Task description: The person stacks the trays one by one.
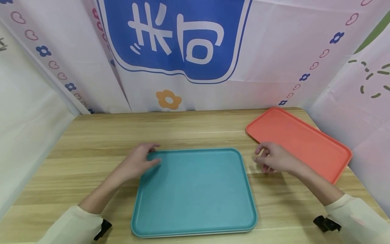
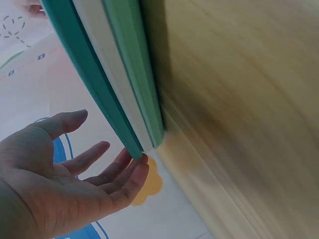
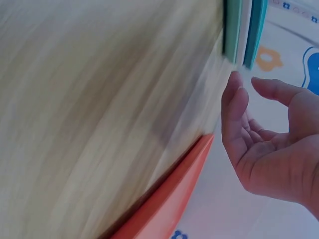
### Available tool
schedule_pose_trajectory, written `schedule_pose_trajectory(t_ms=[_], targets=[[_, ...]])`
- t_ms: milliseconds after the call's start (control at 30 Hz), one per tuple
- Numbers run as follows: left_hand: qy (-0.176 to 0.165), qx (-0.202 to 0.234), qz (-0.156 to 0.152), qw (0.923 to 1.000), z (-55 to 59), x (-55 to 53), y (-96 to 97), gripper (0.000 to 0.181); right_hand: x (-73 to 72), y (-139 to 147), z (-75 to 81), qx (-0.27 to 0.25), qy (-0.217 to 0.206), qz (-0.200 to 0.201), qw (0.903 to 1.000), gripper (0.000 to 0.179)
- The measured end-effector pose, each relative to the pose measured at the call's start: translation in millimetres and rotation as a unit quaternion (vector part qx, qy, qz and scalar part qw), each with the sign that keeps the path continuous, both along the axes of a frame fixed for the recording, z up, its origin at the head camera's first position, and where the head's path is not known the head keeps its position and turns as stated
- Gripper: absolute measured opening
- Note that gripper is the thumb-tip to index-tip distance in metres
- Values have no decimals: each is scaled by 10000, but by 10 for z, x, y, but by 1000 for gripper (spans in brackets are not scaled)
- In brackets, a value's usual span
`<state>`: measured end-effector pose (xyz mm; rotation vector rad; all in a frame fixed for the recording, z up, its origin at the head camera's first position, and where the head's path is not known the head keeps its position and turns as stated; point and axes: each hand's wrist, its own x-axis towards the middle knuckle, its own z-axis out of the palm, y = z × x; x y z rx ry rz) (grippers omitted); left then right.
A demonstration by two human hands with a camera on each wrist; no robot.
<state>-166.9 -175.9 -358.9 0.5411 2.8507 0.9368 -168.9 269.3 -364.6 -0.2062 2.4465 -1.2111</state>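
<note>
A teal tray (image 1: 198, 193) lies on the wooden table as the top one of a stack. Below it, the left wrist view shows a white tray (image 2: 112, 64) and a light green tray (image 2: 137, 74). My left hand (image 1: 141, 161) is at the far left corner of the stack, its fingertips right at the teal tray's corner and the thumb apart over the rim. Right of the stack, my right hand (image 1: 275, 157) hovers over the table with loosely bent fingers and nothing in them. Behind it lies a coral red tray (image 1: 300, 142), set at an angle.
The wooden table (image 1: 100, 142) reaches back to a white printed cloth (image 1: 259, 67) with a blue sign. White cloth also hangs along the left and right sides. A black strap piece (image 1: 326, 223) shows at the right sleeve.
</note>
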Motion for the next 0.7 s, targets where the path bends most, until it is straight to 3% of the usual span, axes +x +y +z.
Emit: schedule_pose_trajectory(t_ms=[200,467,700], targets=[[88,238,-290,9993,31,-9,117,47,-63,166,-23,-164,450,-5,9989,25],[266,312,-702,9967,87,-12,334,42,-100,282,1,-8,930,-133,9956,25],[93,150,-1094,9938,96,3,553,42,-109,370,-1,277,1195,-204,9922,25]])
